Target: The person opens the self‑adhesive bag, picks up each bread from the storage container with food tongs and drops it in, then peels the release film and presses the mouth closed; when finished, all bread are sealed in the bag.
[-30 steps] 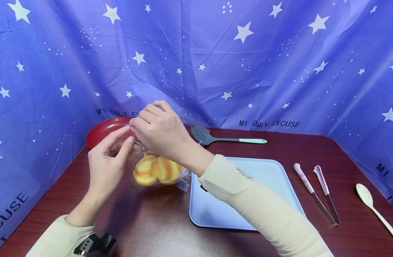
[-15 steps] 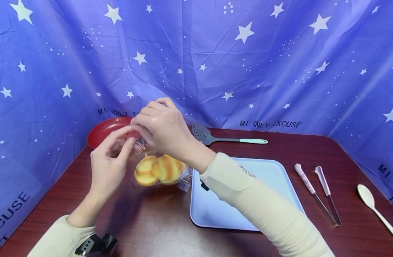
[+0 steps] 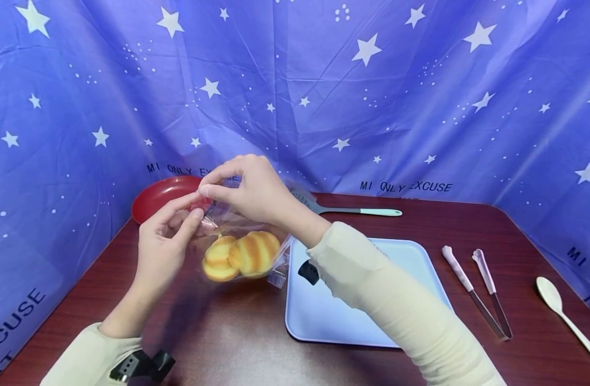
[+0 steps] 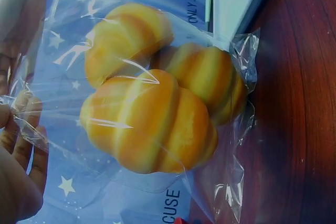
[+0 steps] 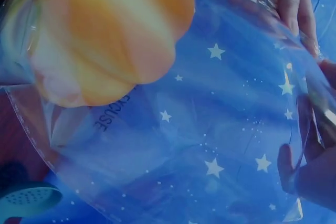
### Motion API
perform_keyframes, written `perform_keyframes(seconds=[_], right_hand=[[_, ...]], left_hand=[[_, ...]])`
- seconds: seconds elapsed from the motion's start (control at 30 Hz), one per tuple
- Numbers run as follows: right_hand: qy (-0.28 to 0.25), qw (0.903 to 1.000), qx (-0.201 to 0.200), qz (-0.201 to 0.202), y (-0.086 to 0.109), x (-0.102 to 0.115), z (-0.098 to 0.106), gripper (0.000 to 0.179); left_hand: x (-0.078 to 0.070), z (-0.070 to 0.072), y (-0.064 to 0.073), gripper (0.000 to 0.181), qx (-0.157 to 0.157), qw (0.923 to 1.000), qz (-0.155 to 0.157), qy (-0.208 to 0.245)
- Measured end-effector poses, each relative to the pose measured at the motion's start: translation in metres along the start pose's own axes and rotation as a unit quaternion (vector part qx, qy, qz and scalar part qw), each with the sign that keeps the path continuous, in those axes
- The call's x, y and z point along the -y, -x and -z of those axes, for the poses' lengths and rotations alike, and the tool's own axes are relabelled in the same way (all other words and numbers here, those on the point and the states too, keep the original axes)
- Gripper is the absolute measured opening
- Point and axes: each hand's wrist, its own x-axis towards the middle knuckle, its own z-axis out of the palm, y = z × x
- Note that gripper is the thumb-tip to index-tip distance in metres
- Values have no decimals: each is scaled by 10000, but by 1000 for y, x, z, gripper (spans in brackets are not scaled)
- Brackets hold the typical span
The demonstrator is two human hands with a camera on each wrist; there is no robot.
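A clear plastic bag (image 4: pixel 63 156) holds three striped, golden bread rolls (image 4: pixel 149 124), which sit at its lower end. In the head view the bag hangs over the left part of the table, its rolls (image 3: pixel 253 253) below both hands. My left hand (image 3: pixel 162 241) pinches the bag's gathered top between thumb and fingers. My right hand (image 3: pixel 261 187) pinches the top edge with thumb and forefinger, its fingertips meeting those of the left. Seen from the right wrist, the film (image 5: pixel 173 166) stretches between the rolls and the fingers.
A red bowl (image 3: pixel 155 198) stands behind the left hand. Beyond the blue tray (image 3: pixel 372 321) lies a slotted turner (image 3: pixel 362 211), partly behind the right wrist. Pink-handled tongs (image 3: pixel 487 284) and a cream spoon (image 3: pixel 560 305) lie at the right. A starry curtain (image 3: pixel 323 69) encloses the table.
My right hand has turned so that its thumb and forefinger show, and more of the bag's upper film is spread into view. The left hand has barely moved.
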Motion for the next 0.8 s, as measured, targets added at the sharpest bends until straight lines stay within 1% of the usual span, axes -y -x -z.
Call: perform_keyframes(seconds=[0.03,0.1,0.27,0.33,0.43,0.47,0.53,0.6,0.67,0.7,0.8], right_hand=[[-181,9997,64,-175,0,0,1,10],[-494,9979,149,-399,0,0,2,11],[-1154,9902,167,-774,2,0,3,12],[-1329,9875,128,-840,2,0,3,11],[-1360,9864,7,-923,2,0,3,12],[-1306,9869,-78,-945,2,0,3,12],[-1275,9856,-379,-1044,1,-1,6,14],[-1326,9813,-782,-1154,-1,-3,10,15],[-1589,9723,-1179,-1248,-2,-6,16,15],[-1813,9654,-1340,-1309,-2,-8,19,15],[-2370,9476,-1634,-1382,-2,-13,29,16]], left_hand=[[0,0,0,30,8,10000,4,16],[-1,1,0,30,38,10000,-6,-30],[-1,2,0,31,100,9996,-80,-250],[-2,2,0,31,127,9993,-134,-326],[-2,2,-1,31,165,9986,-234,-453],[-2,2,-1,31,181,9985,-264,-441],[-2,2,0,31,169,9987,-276,-384],[-3,3,1,30,105,9989,-290,-345],[-3,4,2,30,4,9990,-280,-341],[-3,5,2,31,-52,9990,-266,-347],[-4,7,2,32,-181,9989,-228,-361]])
